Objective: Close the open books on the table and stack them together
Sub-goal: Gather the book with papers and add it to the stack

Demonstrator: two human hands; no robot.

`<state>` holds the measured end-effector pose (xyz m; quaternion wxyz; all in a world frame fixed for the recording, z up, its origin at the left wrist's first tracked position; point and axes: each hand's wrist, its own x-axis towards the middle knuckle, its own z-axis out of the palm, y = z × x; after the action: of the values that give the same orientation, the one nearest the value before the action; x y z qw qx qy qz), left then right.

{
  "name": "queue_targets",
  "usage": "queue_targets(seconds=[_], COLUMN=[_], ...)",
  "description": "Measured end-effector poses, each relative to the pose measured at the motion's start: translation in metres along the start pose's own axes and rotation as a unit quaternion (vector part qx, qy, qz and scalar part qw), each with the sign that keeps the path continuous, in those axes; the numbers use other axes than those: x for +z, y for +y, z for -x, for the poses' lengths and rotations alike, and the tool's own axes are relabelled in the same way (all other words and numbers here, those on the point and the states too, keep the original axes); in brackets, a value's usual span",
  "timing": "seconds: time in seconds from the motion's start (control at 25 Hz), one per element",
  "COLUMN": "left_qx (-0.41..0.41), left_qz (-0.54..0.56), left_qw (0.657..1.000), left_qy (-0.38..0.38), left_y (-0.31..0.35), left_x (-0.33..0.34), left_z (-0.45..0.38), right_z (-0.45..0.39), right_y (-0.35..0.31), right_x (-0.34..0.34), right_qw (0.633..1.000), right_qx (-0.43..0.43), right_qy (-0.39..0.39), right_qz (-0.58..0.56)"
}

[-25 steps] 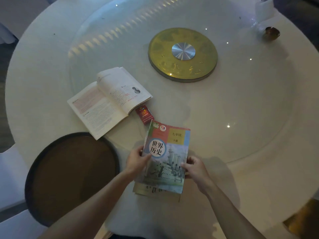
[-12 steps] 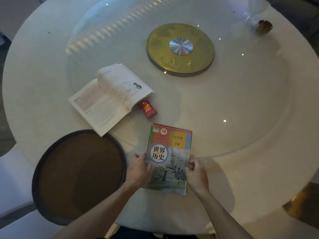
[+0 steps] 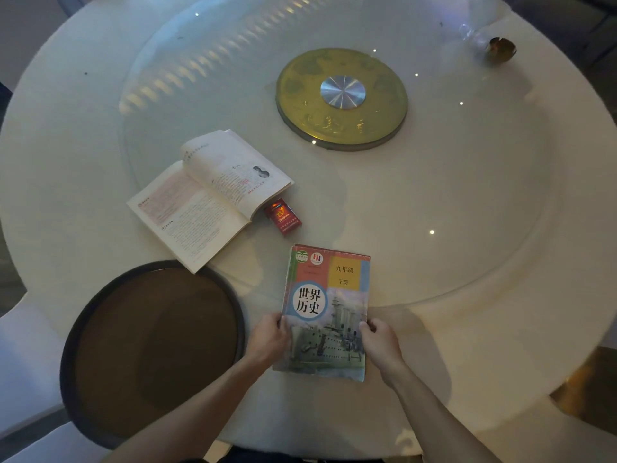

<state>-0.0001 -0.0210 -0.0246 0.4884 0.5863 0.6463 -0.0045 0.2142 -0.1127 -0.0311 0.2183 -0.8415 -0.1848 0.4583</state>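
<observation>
Both hands grip the closed book [image 3: 327, 309] flat on table: left hand [image 3: 267, 339] & right hand [image 3: 380, 342] at its sides; open book [image 3: 207, 198] lies nearby.

Closed book [image 3: 326, 312] cover: you're seeing "世界历史", "九年级", "下册".
Open book [image 3: 208, 198] pages: print is showing too small to read.
Red pack [image 3: 283, 216]: lettering is blurring.

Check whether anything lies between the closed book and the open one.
Only the small red box comes near. It lies beside the open book, at its near right corner, just left of the straight line up from the closed book, which both hands hold, left and right.
</observation>
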Motion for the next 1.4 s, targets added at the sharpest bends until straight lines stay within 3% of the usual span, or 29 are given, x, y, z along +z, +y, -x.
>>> queue_targets(seconds=[0.36, 0.8, 1.2, 1.4], left_qx=[0.046, 0.041, 0.038, 0.047], left_qz=[-0.022, 0.001, 0.018, 0.000], left_qw=[0.998, 0.996, 0.993, 0.995], left_qy=[0.024, 0.080, 0.107, 0.086], left_y=[0.039, 0.106, 0.107, 0.104], left_x=[-0.012, -0.011, -0.009, -0.011], left_z=[-0.029, -0.097, -0.112, -0.115], right_z=[-0.020, -0.094, -0.108, -0.105], right_y=[-0.033, -0.102, -0.100, -0.102], right_x=[-0.024, -0.058, -0.052, -0.051], right_qw=[0.998, 0.995, 0.978, 0.972], right_qx=[-0.047, -0.056, -0.116, -0.119], right_qy=[0.031, 0.064, 0.097, 0.101], right_qz=[0.041, 0.053, 0.143, 0.173])
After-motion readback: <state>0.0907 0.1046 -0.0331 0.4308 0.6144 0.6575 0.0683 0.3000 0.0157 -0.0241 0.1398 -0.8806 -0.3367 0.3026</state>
